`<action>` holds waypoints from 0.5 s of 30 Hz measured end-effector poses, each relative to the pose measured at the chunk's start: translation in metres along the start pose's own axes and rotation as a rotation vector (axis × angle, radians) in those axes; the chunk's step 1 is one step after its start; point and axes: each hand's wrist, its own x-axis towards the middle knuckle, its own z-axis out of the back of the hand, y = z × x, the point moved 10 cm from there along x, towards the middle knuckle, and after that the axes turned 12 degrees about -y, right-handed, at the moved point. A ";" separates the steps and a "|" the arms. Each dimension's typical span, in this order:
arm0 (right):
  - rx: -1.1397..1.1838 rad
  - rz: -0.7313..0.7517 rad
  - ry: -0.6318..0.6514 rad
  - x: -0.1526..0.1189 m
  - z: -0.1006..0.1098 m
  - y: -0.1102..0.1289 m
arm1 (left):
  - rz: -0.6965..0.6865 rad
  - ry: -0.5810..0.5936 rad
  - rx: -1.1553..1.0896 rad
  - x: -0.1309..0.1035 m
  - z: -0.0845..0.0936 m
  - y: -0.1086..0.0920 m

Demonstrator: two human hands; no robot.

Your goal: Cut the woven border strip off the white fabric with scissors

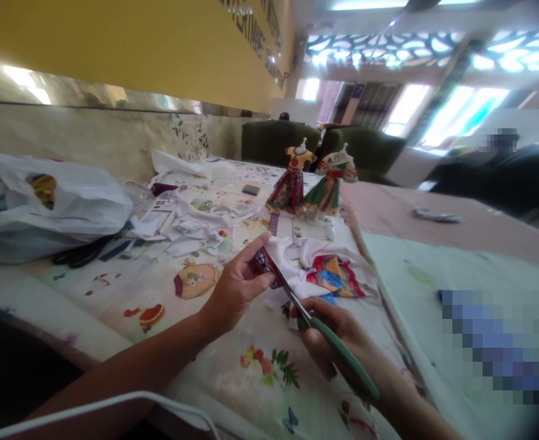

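Observation:
My left hand (230, 293) pinches a strip of patterned trim (263, 261), dark blue, red and white, between thumb and fingers. Green-handled scissors (343, 357) are in my right hand (327, 318), their blades lying along the trim beside my left fingertips. Whether the blades are parted is hard to tell. White cloth (283, 247) lies just behind the trim. To its right is a red, yellow and blue printed fabric piece (336, 276). A beige printed cutout (197, 280) rests on the floral tablecloth left of my hands.
Two small dresses on stands, one maroon (290, 180) and one green (329, 186), are at the back. White scraps (182, 229) and a white plastic bag (54, 195) occupy the left. Dark-handled scissors (84, 252) lie by the bag. A white cable (127, 397) crosses the front.

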 end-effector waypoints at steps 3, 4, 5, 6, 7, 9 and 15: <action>-0.022 -0.008 -0.019 0.000 0.002 0.001 | 0.000 -0.011 0.005 0.000 0.000 -0.002; -0.030 -0.005 -0.022 0.000 0.002 0.002 | -0.003 -0.009 0.010 0.000 0.000 -0.002; -0.039 -0.002 -0.026 -0.001 0.002 0.003 | -0.008 -0.007 0.016 0.000 -0.001 -0.003; -0.046 0.005 -0.030 0.000 0.003 0.005 | -0.011 -0.004 0.020 -0.001 -0.001 -0.003; -0.054 0.014 -0.035 0.000 0.003 0.007 | -0.008 0.000 0.021 -0.001 -0.001 -0.003; -0.064 0.034 -0.041 0.000 0.004 0.010 | 0.001 0.008 0.011 -0.001 -0.002 -0.002; -0.044 0.029 -0.039 0.002 0.004 0.009 | 0.025 0.020 -0.004 -0.003 -0.005 0.002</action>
